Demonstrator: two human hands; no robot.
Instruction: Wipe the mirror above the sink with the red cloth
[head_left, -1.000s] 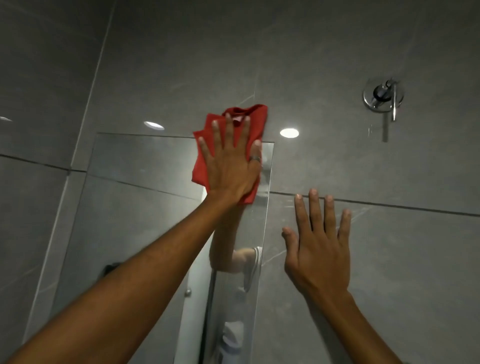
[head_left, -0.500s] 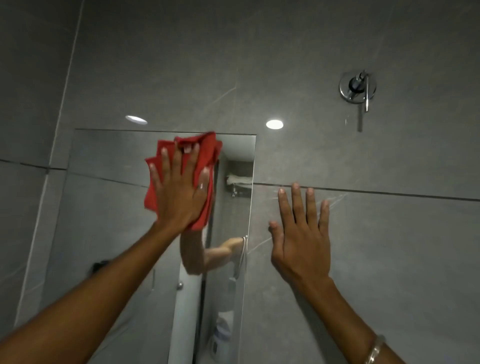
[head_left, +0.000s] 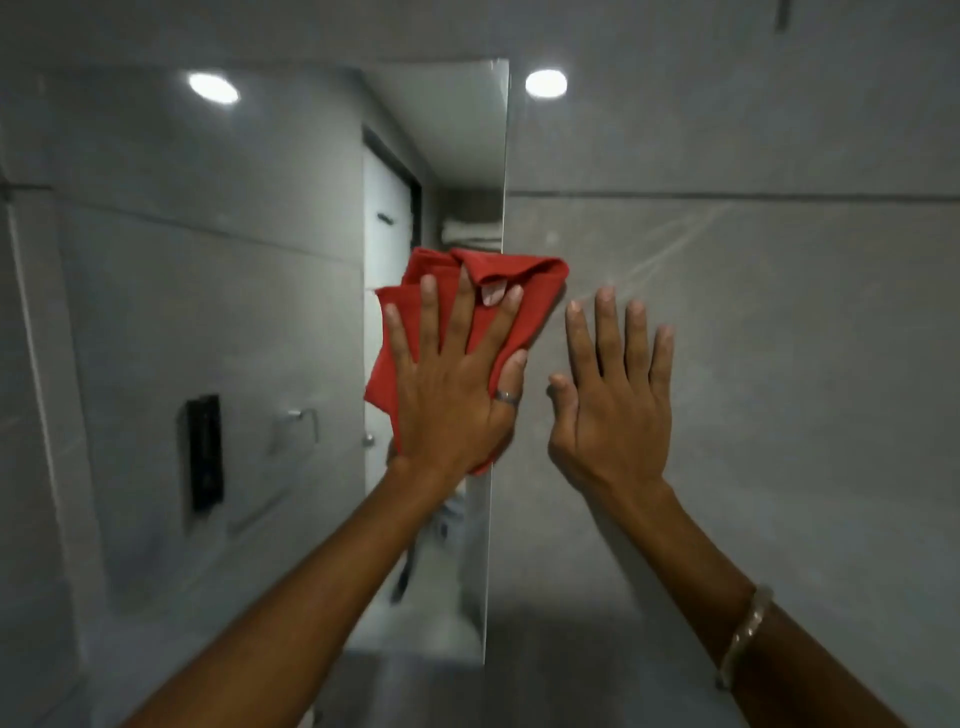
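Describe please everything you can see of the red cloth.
The red cloth is a soft, plain fabric, bunched into loose folds, with a pale tag showing near its top. The left hand presses it flat with spread fingers against the right edge of the mirror; its right corner reaches past that edge onto the grey wall tile. Part of it hangs below the palm. The right hand does not touch it.

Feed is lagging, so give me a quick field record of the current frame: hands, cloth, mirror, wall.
left hand: flat, fingers spread, pressing the red cloth against the glass
red cloth: bunched, straddling the mirror's right edge, partly over the wall
mirror: on the left of view, reflecting a door and a ceiling light
right hand: open, palm on the grey tiled wall, beside the mirror, holding nothing
right wrist: bracelet
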